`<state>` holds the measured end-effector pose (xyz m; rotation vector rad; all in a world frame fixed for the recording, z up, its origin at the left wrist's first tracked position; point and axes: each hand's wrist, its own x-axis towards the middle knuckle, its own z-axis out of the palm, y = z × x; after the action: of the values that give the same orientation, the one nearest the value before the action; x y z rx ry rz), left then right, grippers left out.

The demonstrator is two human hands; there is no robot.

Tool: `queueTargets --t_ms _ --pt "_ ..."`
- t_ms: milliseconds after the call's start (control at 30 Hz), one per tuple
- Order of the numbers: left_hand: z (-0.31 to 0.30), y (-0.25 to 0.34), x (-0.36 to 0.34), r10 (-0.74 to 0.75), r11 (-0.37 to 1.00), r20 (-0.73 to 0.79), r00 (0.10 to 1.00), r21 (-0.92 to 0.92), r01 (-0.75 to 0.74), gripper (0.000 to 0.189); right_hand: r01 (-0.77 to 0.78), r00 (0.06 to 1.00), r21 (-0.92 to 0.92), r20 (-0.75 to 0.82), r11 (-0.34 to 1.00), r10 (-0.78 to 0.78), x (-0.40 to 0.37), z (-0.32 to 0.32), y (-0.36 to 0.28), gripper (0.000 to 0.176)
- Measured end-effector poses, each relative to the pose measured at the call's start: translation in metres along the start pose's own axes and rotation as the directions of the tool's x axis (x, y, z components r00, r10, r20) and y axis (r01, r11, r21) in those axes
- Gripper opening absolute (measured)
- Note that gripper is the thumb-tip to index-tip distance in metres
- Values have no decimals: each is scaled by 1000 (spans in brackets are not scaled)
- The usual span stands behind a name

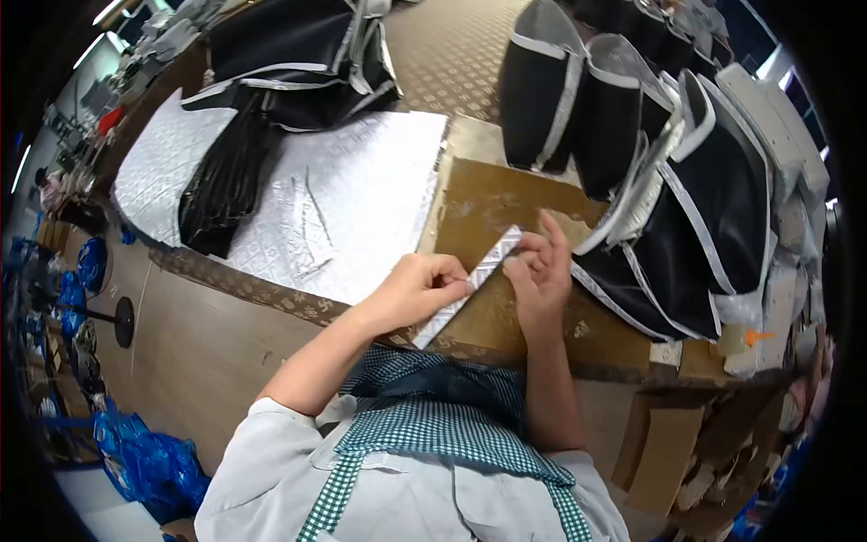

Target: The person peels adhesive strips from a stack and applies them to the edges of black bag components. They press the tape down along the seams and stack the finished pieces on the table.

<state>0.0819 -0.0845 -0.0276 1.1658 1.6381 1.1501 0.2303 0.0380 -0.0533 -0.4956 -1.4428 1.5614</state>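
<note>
Diagonally, patterned strip, across left grip

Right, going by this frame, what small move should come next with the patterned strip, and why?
Probably close the right hand on the far end of the strip: the left hand pinches it near the middle, while the right is by that end, one finger raised, with no clear grip.

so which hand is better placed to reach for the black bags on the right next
Right, most likely: the right hand is on the side nearer the black bags, while the left hand is farther off, pinching the strip.
</note>
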Motion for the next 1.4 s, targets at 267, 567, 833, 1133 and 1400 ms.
queueTargets --t_ms 267,567,833,1133,1400 --pt "4 24 9 309 948 -120 943 121 -295 17 96 984 -136 161 986 -73 -3 -3 -6 6" --pt "-102 13 64 266 963 -457 849 167 -212 48 50 995 16 -82 999 -48 32 -8 -3 4" --pt "-284 -32 155 -170 895 -795 582 -372 -246 23 -145 981 30 -126 989 148 34 -26 25 7" --pt "-306 -17 191 -165 948 -932 324 -240 -208 25 -160 986 55 -35 986 162 25 -27 19 3" --pt "-378 44 176 531 789 -821 209 570 231 30 -158 987 40 -33 987 159 24 -24 15 4"
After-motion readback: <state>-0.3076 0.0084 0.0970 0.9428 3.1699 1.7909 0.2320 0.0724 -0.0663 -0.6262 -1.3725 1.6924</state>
